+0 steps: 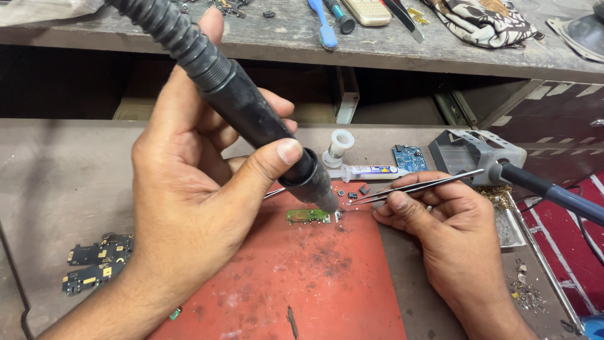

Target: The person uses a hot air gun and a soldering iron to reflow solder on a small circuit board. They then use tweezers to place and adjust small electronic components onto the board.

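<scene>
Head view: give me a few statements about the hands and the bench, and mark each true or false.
1. The left hand grips a black hot-air wand. True.
2. The right hand holds a screwdriver. False: it holds tweezers.
3. The small green board lies on a red mat. True.
4. The wand's nozzle points at the syringe. False: it points down beside the green board's right end.
5. Two dark boards lie left of the mat. True.
</scene>
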